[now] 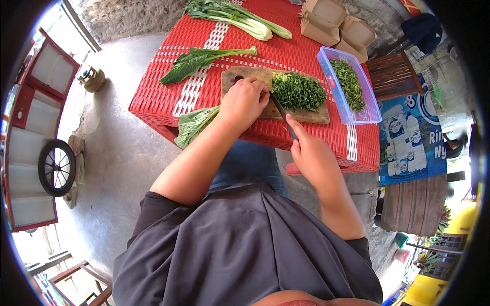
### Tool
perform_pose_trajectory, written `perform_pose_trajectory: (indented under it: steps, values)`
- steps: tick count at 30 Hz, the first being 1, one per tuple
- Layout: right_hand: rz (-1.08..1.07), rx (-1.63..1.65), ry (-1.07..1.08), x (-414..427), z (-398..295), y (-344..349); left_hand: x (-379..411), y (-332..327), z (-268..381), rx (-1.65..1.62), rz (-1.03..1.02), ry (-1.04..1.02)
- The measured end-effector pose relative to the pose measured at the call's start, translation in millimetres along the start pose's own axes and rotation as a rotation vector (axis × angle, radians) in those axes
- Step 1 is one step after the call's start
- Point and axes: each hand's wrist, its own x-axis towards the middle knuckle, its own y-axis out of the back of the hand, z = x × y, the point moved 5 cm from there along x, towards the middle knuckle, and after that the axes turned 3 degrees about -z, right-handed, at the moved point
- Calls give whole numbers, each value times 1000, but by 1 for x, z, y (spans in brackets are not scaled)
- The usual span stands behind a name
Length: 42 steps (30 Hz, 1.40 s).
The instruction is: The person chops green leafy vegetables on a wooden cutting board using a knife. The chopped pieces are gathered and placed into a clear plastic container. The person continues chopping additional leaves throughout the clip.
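Observation:
On a wooden cutting board [229,76], my left hand [247,98] presses down a leafy green, its fingers curled beside the blade. The large leaf [194,126] sticks out under my left forearm, over the table's front edge; the stalk is mostly hidden by the hand. My right hand [312,153] grips a dark-bladed knife [281,109], index finger stretched along its back. The knife's tip lies at my left fingertips. Right of the blade sits a heap of finely chopped greens [300,93]. A clear bluish plastic container [330,93] beyond the board holds more chopped greens [347,84].
The red-and-white woven table [153,91] also bears a single leafy stalk [191,67] and a bunch of leafy greens [245,23] at the back. Open cardboard boxes [319,30] stand behind the container. A wooden chair [394,74] is at the right, a gas cylinder [91,78] at the left.

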Motion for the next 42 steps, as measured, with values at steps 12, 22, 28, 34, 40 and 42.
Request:
perform_pose_trajectory:
  steps: [12,22,28,34,40,42]
  values:
    - [13,-11,22,3,-4,2,-1,0,1,-3,33,-21]
    - [66,5,68,30,-3,-9,-1,2,0,-8,25,-46]
    - [21,-6,43,11,5,-4,-1,1,-1,-25,23,-15]
    - [-21,47,17,-10,3,7,-1,-1,-2,-44,31,-22]
    - [48,21,79,0,-1,5,-1,1,0,-38,39,-33]
    - [26,15,69,3,-4,5,-2,1,0,-35,32,-23]
